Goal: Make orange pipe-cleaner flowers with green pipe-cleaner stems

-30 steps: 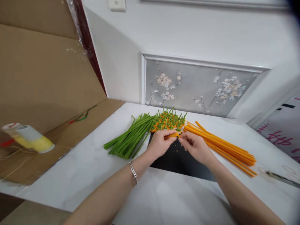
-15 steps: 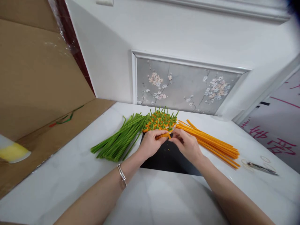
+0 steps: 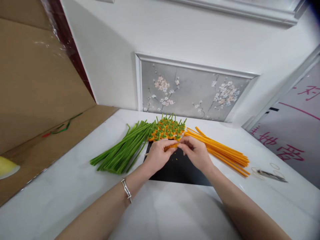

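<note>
Both my hands meet over a black mat [image 3: 175, 170] on the white table [image 3: 75, 190]. My left hand [image 3: 158, 155], a silver bracelet on its wrist, and my right hand [image 3: 196, 152] pinch a small orange pipe-cleaner piece [image 3: 172, 145] between their fingertips. Just behind the hands lies a pile of finished orange pieces with green stems [image 3: 167, 128]. A bundle of green pipe cleaners [image 3: 120, 150] lies left of the hands, a bundle of orange pipe cleaners [image 3: 220, 150] right of them.
Scissors [image 3: 271, 174] lie at the table's right side. A large cardboard sheet [image 3: 37, 90] leans at the left, with a white and yellow roll [image 3: 6, 166] at its edge. A wall with a floral panel [image 3: 190, 90] backs the table.
The view has shifted, so everything sits further left in the frame. My hands stay together on the orange piece, fingers working it; the roll at the left has nearly left the frame.
</note>
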Demonstrator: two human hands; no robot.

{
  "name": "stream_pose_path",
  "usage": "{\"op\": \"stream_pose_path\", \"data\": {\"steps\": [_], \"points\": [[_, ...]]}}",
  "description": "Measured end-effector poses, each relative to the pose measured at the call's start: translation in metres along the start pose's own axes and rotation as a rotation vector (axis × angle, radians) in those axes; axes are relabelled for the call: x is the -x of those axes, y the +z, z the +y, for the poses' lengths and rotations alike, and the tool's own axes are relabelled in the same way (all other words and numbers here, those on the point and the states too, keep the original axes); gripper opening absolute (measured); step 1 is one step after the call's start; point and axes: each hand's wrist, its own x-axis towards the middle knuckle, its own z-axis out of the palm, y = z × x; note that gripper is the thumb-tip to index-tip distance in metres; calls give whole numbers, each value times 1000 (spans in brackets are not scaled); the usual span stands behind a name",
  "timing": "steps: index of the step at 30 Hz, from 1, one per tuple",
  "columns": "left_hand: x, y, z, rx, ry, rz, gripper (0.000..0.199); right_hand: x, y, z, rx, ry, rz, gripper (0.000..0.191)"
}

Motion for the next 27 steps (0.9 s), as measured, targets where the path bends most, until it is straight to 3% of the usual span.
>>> {"op": "stream_pose_path", "data": {"steps": [8, 16, 19, 22, 27], "points": [[2, -1, 11, -214, 107, 35, 22, -2, 4, -4, -335, 183, -10, 23], [6, -1, 8, -566, 307, 121, 19, -2, 10, -6, -463, 302, 20, 26], [5, -1, 9, -612, 310, 115, 18, -2, 9, -4, -458, 300, 19, 28], [3, -5, 14, -508, 231, 35, 16, -2, 3, -2, -381, 215, -39, 24], [-2, -15, 18, -219, 92, -244, 18, -2, -6, 3, -210, 90, -141, 16]]}}
